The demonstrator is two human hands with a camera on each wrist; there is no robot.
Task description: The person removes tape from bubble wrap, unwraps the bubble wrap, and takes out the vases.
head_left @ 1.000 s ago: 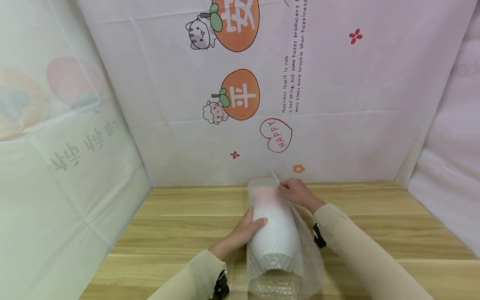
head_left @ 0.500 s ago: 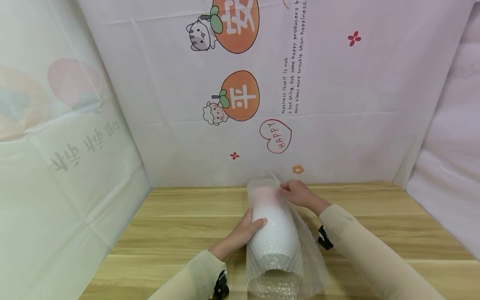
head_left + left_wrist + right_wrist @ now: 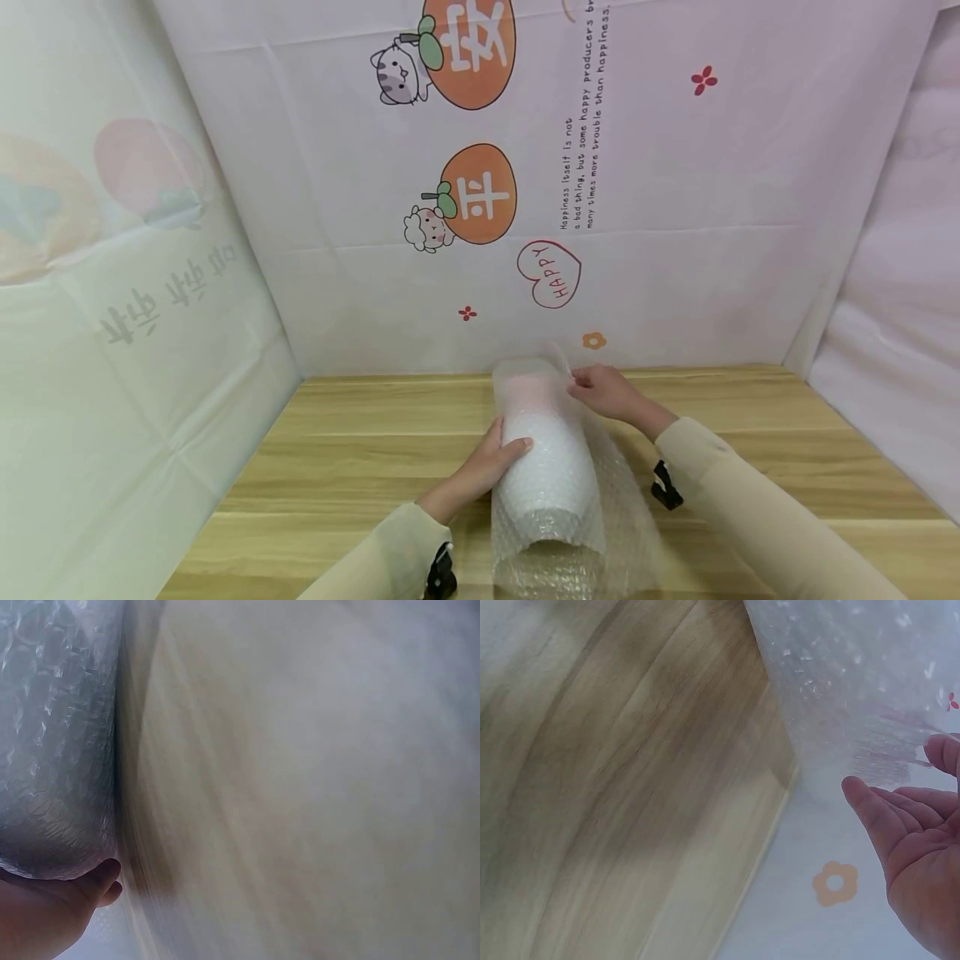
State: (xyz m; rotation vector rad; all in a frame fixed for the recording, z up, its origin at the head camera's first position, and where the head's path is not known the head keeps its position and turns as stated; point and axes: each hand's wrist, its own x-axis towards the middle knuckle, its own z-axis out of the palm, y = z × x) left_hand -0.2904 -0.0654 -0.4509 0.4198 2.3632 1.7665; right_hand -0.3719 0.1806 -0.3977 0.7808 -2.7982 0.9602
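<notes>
Bubble wrap (image 3: 551, 471), rolled around a white bundle that shows pinkish toward its far end, lies lengthwise on the wood-grain surface (image 3: 375, 454), the far end near the white printed cloth (image 3: 675, 250) behind. The near end gapes in a dark arch, with more clear wrap spread below it. The left hand (image 3: 486, 464) grips the bundle's left side, thumb laid over the top. The right hand (image 3: 613, 393) pinches the wrap's far right edge between thumb and fingers; from there a loose sheet slopes down along the bundle's right side to the surface. An orange flower (image 3: 594, 340) is printed on the cloth just above the right hand. Both sleeves are cream, each with a black fitting (image 3: 666, 486) near the cuff.
</notes>
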